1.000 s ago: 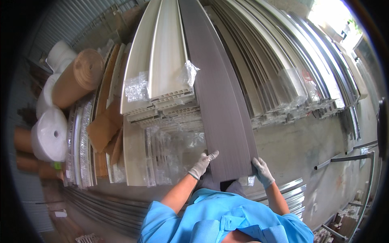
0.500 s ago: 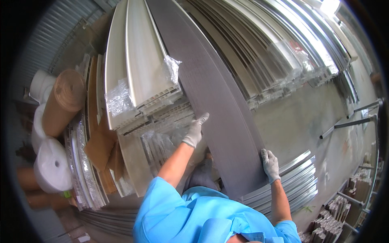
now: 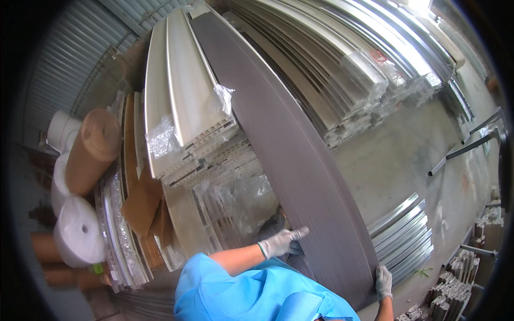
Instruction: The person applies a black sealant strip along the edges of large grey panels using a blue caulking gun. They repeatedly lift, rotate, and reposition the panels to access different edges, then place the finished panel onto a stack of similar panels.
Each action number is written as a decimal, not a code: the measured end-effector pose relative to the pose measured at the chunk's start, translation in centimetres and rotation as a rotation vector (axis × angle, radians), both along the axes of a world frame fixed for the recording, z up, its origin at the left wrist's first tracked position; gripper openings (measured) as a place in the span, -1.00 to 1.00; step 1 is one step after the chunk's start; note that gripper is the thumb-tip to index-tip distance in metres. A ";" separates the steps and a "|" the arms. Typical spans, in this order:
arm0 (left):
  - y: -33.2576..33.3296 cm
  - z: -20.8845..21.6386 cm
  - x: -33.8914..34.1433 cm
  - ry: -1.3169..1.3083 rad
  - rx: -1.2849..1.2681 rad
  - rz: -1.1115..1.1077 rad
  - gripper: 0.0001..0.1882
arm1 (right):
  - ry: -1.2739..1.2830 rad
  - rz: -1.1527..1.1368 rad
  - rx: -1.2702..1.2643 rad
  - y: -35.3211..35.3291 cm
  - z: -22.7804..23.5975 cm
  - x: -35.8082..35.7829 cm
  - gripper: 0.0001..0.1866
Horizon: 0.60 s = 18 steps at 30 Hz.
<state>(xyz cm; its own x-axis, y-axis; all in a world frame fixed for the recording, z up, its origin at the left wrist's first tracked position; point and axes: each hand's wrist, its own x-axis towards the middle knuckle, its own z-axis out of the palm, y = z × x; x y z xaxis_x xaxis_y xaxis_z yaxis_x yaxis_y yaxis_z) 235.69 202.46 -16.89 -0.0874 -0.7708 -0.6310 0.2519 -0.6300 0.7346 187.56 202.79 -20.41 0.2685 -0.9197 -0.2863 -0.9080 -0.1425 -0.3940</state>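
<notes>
A long, dark grey-brown panel (image 3: 292, 155) slopes from the stacks at the back down toward my body. My left hand (image 3: 281, 244), in a pale work glove, grips its left edge with the thumb lying over the top face; the other fingers are mostly hidden at the edge. My right hand (image 3: 384, 283), gloved the same way, is closed around the right edge close to the near end. To the panel's left lie cream hollow-core panels (image 3: 190, 85) in a stack, their ends partly wrapped in clear film.
More long profiles (image 3: 342, 80) are stacked to the right, film around their ends. Shiny metal profiles (image 3: 404, 235) lie on the floor beside my right hand. A metal frame (image 3: 471, 142) stands at far right. Brown paper (image 3: 93, 155) and white foam rolls (image 3: 80, 232) crowd the left.
The dark panel has slid toward me, and its far end now shows at the top. Both hands have come nearer my body, still on its edges. The view has shifted slightly.
</notes>
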 end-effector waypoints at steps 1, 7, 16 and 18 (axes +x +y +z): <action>-1.4 -0.5 2.5 -0.039 -0.029 0.054 -0.24 | -0.032 -0.125 0.148 1.2 0.5 -1.7 -0.50; -12.9 -4.5 18.4 0.349 0.007 0.613 -0.45 | -0.041 -0.243 0.487 -0.6 2.9 0.9 -0.40; -13.7 -6.6 19.4 0.280 0.049 0.498 -0.39 | -0.077 -0.202 0.125 -17.0 0.1 27.3 -0.43; -11.0 -5.9 18.2 0.396 0.112 0.414 -0.36 | -0.101 -0.203 0.122 -14.5 0.3 24.9 -0.43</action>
